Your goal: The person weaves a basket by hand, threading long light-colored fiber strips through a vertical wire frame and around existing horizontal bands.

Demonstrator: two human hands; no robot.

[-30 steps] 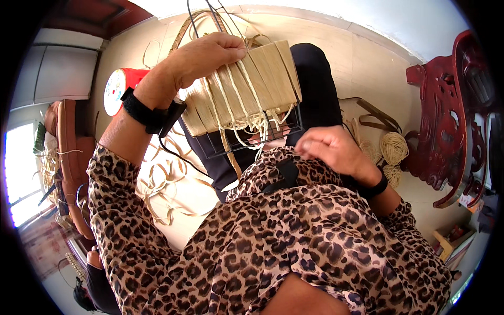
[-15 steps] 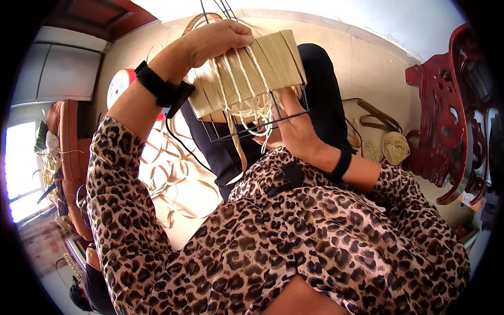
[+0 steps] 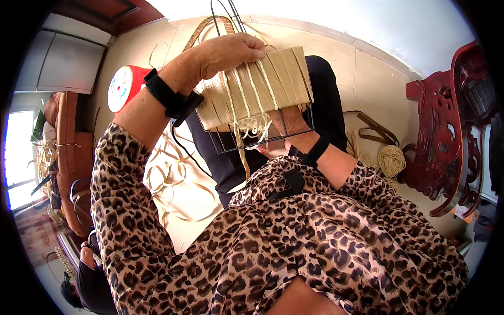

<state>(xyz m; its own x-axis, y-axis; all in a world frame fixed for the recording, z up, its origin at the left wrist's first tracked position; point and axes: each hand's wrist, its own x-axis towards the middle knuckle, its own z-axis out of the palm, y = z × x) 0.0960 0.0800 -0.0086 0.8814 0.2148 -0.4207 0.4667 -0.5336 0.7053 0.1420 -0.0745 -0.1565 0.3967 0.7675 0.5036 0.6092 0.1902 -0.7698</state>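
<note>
A wire-framed basket [image 3: 294, 73] wrapped in flat tan strips rests tilted over my lap. Several cream cords [image 3: 255, 90] run across the wrapped side, and a loose tangle of the same cord [image 3: 258, 126] hangs within the bare black wire frame [image 3: 273, 140] at the near side. My left hand [image 3: 236, 51] is closed at the basket's far edge, pinching where a cream cord runs up under its fingers. My right hand [image 3: 291, 123] reaches through the near wire opening beneath the wrapped side; its fingers are hidden. A tan strip [image 3: 243, 157] dangles from the near edge.
Loose tan strips [image 3: 173, 178] lie on the floor at left, near a red-and-white round container [image 3: 123, 89]. Cream cord coils [image 3: 391, 160] and a brown strap [image 3: 375, 128] lie at right beside a carved dark-red wooden chair [image 3: 436, 126]. A dark cable [image 3: 184, 147] hangs from my left wristband.
The basket and my left hand appear slightly lower and further right. My right hand has gone deeper under the wrapped side, and less of the cord tangle shows.
</note>
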